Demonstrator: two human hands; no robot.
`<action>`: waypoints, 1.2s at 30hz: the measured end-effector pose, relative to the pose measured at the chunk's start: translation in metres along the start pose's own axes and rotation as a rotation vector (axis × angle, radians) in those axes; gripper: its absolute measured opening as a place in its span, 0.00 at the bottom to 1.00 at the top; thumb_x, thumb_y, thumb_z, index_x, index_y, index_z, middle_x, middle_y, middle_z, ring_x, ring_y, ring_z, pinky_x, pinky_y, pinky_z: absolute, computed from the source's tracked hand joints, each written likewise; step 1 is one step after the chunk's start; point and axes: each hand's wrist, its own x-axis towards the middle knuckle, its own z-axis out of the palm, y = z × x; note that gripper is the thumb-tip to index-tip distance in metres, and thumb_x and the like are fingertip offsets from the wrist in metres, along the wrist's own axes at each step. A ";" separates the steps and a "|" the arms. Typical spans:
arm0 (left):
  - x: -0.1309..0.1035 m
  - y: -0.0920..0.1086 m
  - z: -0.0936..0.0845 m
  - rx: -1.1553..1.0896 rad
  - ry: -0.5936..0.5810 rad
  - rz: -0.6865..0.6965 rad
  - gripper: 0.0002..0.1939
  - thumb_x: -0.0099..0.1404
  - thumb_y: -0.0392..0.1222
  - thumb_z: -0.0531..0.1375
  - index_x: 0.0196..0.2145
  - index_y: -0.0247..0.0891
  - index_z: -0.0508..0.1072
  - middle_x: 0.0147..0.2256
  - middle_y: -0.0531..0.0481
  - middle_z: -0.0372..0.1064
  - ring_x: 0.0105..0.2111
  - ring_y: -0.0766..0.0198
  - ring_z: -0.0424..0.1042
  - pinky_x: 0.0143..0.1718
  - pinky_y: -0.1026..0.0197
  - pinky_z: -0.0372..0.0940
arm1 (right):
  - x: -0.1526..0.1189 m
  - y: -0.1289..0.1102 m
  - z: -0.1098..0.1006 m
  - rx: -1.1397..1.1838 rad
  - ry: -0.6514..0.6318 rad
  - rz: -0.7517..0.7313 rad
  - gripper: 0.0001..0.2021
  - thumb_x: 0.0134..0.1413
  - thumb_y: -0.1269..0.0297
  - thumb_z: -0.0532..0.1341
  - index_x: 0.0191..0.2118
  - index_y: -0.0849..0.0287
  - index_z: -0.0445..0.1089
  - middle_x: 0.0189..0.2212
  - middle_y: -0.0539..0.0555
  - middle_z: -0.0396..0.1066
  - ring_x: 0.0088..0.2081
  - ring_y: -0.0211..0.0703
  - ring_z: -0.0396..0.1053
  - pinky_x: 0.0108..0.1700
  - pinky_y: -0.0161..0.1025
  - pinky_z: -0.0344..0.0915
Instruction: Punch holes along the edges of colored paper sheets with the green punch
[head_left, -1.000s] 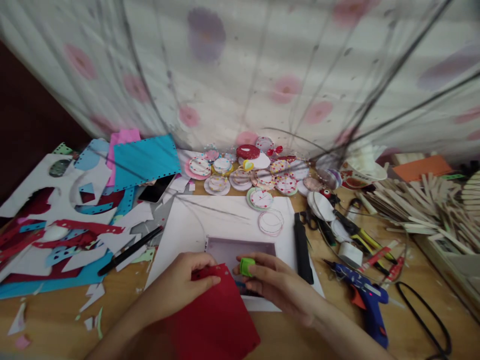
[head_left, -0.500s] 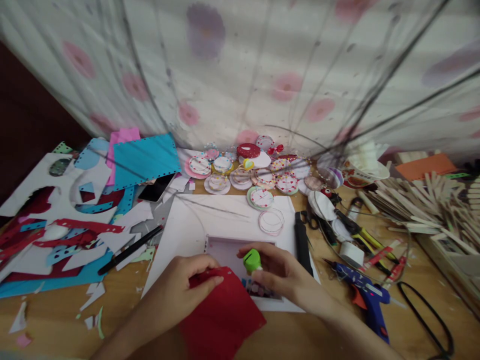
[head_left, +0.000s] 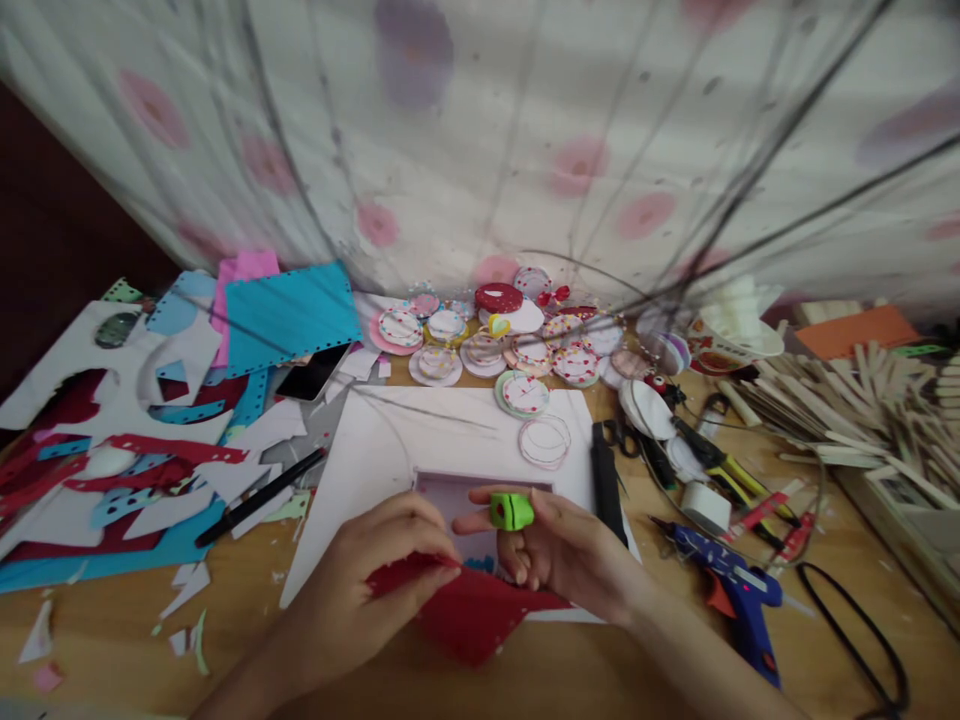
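My left hand (head_left: pixel 386 575) pinches a sheet of red paper (head_left: pixel 480 610) by its upper edge, between thumb and fingers. The sheet hangs over the lower part of a shallow white tray (head_left: pixel 450 482) with small blue pieces in it. In my right hand (head_left: pixel 559 550) is a small bright green craft punch (head_left: pixel 511 511), held up above the tray with the fingers around it. The punch is just right of the red paper's top edge and apart from it. A white sheet (head_left: pixel 360 450) lies under the tray.
Paper scraps (head_left: pixel 172 450), a black pen (head_left: pixel 259 497) and a phone (head_left: pixel 313 373) lie left. Decorated paper discs (head_left: pixel 525 393) cluster at the back. To the right are a blue glue gun (head_left: pixel 742 590), pliers (head_left: pixel 727 475), scissors (head_left: pixel 621 438) and wooden sticks (head_left: pixel 862 410).
My right hand has turned palm up, so the green punch now lies sideways. The red paper has swung up and to the right, flatter beneath my right hand.
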 end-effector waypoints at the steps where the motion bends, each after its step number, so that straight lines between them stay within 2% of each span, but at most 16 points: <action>1: 0.000 0.000 0.000 -0.005 0.008 0.000 0.06 0.65 0.34 0.59 0.33 0.42 0.74 0.35 0.52 0.71 0.38 0.65 0.70 0.41 0.68 0.63 | 0.000 0.001 -0.001 -0.022 0.021 -0.004 0.19 0.56 0.53 0.60 0.48 0.59 0.70 0.40 0.59 0.72 0.26 0.35 0.63 0.29 0.33 0.57; 4: 0.003 0.001 0.003 -0.035 -0.001 -0.027 0.06 0.64 0.34 0.59 0.33 0.43 0.75 0.41 0.52 0.72 0.43 0.64 0.71 0.46 0.67 0.63 | 0.001 0.007 -0.003 -0.097 0.079 -0.026 0.20 0.55 0.50 0.61 0.48 0.58 0.70 0.28 0.52 0.68 0.24 0.36 0.59 0.28 0.34 0.54; 6: 0.007 0.000 0.007 -0.049 -0.011 -0.037 0.07 0.64 0.34 0.59 0.35 0.44 0.76 0.45 0.52 0.72 0.47 0.64 0.70 0.50 0.67 0.62 | 0.001 0.010 -0.004 -0.153 0.105 -0.049 0.22 0.53 0.49 0.61 0.49 0.57 0.70 0.25 0.50 0.63 0.24 0.37 0.57 0.28 0.34 0.52; 9: 0.010 -0.003 0.012 -0.066 0.004 -0.041 0.10 0.64 0.34 0.59 0.37 0.47 0.78 0.48 0.54 0.71 0.50 0.64 0.69 0.52 0.67 0.61 | -0.001 0.013 -0.008 -0.216 0.118 -0.078 0.24 0.52 0.47 0.62 0.51 0.54 0.68 0.30 0.52 0.64 0.26 0.37 0.56 0.28 0.34 0.53; 14: 0.009 -0.008 0.015 -0.093 0.025 -0.053 0.13 0.63 0.32 0.58 0.41 0.46 0.79 0.50 0.52 0.72 0.51 0.62 0.69 0.53 0.64 0.63 | -0.002 0.014 -0.014 -0.363 0.060 -0.125 0.21 0.58 0.50 0.59 0.55 0.49 0.65 0.42 0.54 0.67 0.30 0.37 0.60 0.33 0.35 0.57; 18: 0.010 -0.008 0.014 -0.084 0.005 -0.079 0.15 0.62 0.30 0.58 0.41 0.44 0.79 0.46 0.51 0.75 0.47 0.62 0.72 0.50 0.64 0.65 | -0.002 0.011 -0.012 -0.482 0.036 -0.193 0.19 0.61 0.52 0.57 0.56 0.48 0.65 0.53 0.55 0.65 0.39 0.40 0.64 0.41 0.38 0.59; 22: 0.011 -0.008 0.012 -0.082 -0.015 -0.079 0.15 0.61 0.29 0.57 0.40 0.44 0.79 0.42 0.52 0.76 0.43 0.64 0.73 0.47 0.66 0.66 | -0.005 0.003 -0.009 -0.569 0.050 -0.174 0.20 0.64 0.55 0.54 0.59 0.49 0.61 0.54 0.56 0.63 0.37 0.38 0.65 0.40 0.37 0.61; 24: 0.010 -0.009 0.012 -0.068 -0.020 -0.071 0.15 0.61 0.29 0.57 0.39 0.44 0.79 0.42 0.53 0.76 0.43 0.63 0.73 0.47 0.67 0.65 | -0.007 -0.002 -0.009 -0.678 0.059 -0.206 0.20 0.65 0.55 0.52 0.60 0.51 0.60 0.54 0.56 0.64 0.43 0.41 0.66 0.46 0.40 0.61; 27: 0.007 -0.011 0.014 -0.026 0.014 -0.131 0.12 0.63 0.33 0.57 0.39 0.44 0.79 0.39 0.53 0.77 0.40 0.63 0.74 0.45 0.66 0.66 | -0.008 -0.009 -0.010 -0.889 0.103 -0.283 0.18 0.65 0.58 0.53 0.58 0.53 0.60 0.54 0.56 0.64 0.54 0.45 0.60 0.56 0.43 0.55; 30: 0.006 -0.013 0.016 -0.004 0.074 -0.259 0.09 0.64 0.41 0.57 0.36 0.41 0.78 0.34 0.52 0.78 0.34 0.62 0.74 0.37 0.66 0.67 | -0.006 -0.012 -0.013 -1.056 0.219 -0.339 0.16 0.59 0.60 0.60 0.53 0.54 0.63 0.46 0.54 0.68 0.48 0.45 0.64 0.52 0.41 0.59; 32: 0.007 -0.015 0.016 -0.023 0.082 -0.327 0.10 0.64 0.44 0.58 0.33 0.39 0.77 0.31 0.52 0.76 0.32 0.62 0.73 0.32 0.67 0.66 | -0.005 -0.013 -0.013 -1.073 0.280 -0.356 0.17 0.54 0.62 0.64 0.49 0.54 0.65 0.40 0.52 0.68 0.43 0.43 0.66 0.48 0.38 0.61; 36: 0.008 -0.016 0.018 -0.069 0.077 -0.397 0.13 0.64 0.47 0.56 0.28 0.37 0.74 0.26 0.52 0.73 0.29 0.62 0.71 0.27 0.68 0.62 | -0.005 -0.016 -0.002 -1.057 0.263 -0.309 0.19 0.49 0.62 0.68 0.47 0.55 0.67 0.37 0.50 0.70 0.40 0.42 0.67 0.44 0.36 0.63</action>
